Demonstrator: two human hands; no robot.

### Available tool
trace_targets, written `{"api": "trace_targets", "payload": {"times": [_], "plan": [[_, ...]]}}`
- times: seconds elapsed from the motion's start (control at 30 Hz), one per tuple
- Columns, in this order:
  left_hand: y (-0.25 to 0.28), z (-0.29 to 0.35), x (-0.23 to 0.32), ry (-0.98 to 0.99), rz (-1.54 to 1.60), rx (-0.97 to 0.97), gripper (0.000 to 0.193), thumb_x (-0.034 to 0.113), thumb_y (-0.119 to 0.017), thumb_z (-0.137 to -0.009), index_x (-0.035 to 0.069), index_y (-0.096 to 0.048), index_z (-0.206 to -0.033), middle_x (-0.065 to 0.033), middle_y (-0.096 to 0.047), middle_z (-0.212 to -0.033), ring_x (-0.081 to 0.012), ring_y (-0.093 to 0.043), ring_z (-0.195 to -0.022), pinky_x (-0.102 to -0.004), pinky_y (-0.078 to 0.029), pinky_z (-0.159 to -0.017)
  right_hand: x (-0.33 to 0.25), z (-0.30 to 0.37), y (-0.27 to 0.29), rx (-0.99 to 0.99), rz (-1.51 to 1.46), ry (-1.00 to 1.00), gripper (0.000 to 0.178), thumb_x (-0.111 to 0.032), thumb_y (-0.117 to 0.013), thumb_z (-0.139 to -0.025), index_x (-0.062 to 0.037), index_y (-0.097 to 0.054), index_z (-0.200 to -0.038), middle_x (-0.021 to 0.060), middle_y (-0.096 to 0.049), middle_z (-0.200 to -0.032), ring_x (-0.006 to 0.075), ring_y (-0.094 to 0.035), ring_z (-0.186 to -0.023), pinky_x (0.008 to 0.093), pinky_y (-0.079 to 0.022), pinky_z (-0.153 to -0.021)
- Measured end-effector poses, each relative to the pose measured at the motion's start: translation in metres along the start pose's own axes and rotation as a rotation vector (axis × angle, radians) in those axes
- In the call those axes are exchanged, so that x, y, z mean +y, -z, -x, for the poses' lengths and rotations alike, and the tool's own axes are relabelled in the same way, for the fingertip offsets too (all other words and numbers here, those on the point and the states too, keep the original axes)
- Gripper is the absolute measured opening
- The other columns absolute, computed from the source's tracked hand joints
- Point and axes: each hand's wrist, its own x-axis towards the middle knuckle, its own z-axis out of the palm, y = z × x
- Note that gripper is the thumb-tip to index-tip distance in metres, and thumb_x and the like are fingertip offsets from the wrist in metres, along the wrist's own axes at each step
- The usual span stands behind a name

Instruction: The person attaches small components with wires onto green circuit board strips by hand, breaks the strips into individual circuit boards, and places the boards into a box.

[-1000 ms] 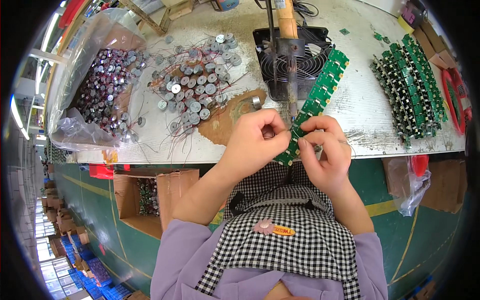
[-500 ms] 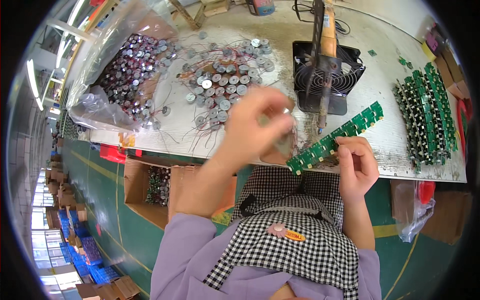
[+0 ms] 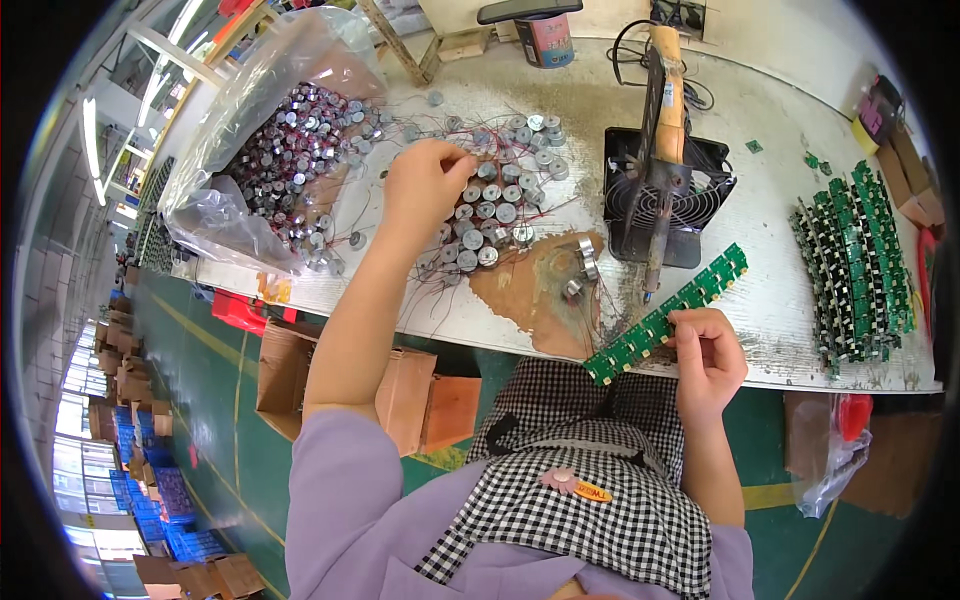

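Observation:
My left hand (image 3: 425, 188) reaches over a loose group of small round silver motors (image 3: 487, 210) with thin wires. Its fingers are pinched together at the group's left side; what they hold, if anything, is hidden. In my right hand (image 3: 710, 358), thumb and fingers grip a long green circuit board strip (image 3: 672, 318), which slants up to the right near the table's front edge. A few silver motors (image 3: 587, 262) lie on a brown, stained patch (image 3: 530, 300) left of the strip. The tip of a soldering iron (image 3: 655, 240) points down just above the strip.
A black fan (image 3: 668, 190) stands behind the iron. Stacked green board strips (image 3: 855, 265) lie at the right. To the left, a clear plastic bag (image 3: 195, 205) holds many more motors. A can (image 3: 547, 42) stands at the back; cardboard boxes (image 3: 400, 395) sit below the table edge.
My left hand has moved left and away, from beside the brown patch to the motor group, uncovering the motors on the patch. My right hand still holds the strip in nearly the same place.

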Motion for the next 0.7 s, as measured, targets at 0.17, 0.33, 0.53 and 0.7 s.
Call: {"api": "trace_targets", "payload": {"times": [0.17, 0.33, 0.53, 0.7], "plan": [[-0.024, -0.014, -0.011, 0.171, 0.251, -0.056, 0.018, 0.02, -0.069, -0.074, 0.003, -0.069, -0.082, -0.0085, -0.063, -0.063, -0.02, -0.06, -0.057, -0.0326, -0.046, -0.057, 0.001, 0.003, -0.002, 0.007, 0.026, 0.018, 0.005, 0.004, -0.06, -0.086, 0.0045, -0.058, -0.082, 0.0119, -0.063, -0.09, 0.009, -0.051, -0.069, 0.0194, -0.041, -0.06], [-0.022, -0.038, -0.007, 0.127, 0.28, 0.117, 0.02, 0.018, -0.07, -0.076, 0.0, -0.069, -0.084, -0.0021, -0.06, -0.06, -0.0093, -0.054, -0.057, -0.0263, -0.043, -0.055, 0.001, 0.002, -0.003, -0.011, 0.021, 0.025, 0.005, 0.005, -0.06, -0.085, 0.0046, -0.058, -0.081, 0.0126, -0.063, -0.09, 0.0095, -0.051, -0.068, 0.0199, -0.042, -0.059], [-0.031, -0.029, 0.024, 0.033, 0.204, -0.131, 0.023, 0.026, -0.067, -0.076, 0.003, -0.07, -0.074, -0.0139, -0.066, -0.07, -0.028, -0.065, -0.065, -0.0383, -0.05, -0.063, 0.002, 0.001, -0.003, 0.001, 0.065, 0.058, 0.005, 0.006, -0.061, -0.084, 0.0047, -0.058, -0.08, 0.0138, -0.064, -0.088, 0.011, -0.053, -0.068, 0.0215, -0.042, -0.059], [-0.059, -0.028, 0.005, 0.075, -0.051, -0.117, 0.03, 0.032, -0.068, -0.072, 0.003, -0.072, -0.079, -0.0202, -0.065, -0.073, -0.0377, -0.064, -0.073, -0.0449, -0.052, -0.069, 0.003, 0.001, 0.001, -0.079, 0.132, 0.087, 0.006, 0.002, -0.058, -0.088, 0.0027, -0.056, -0.083, 0.0131, -0.061, -0.094, 0.0111, -0.053, -0.072, 0.0212, -0.044, -0.064]]}}
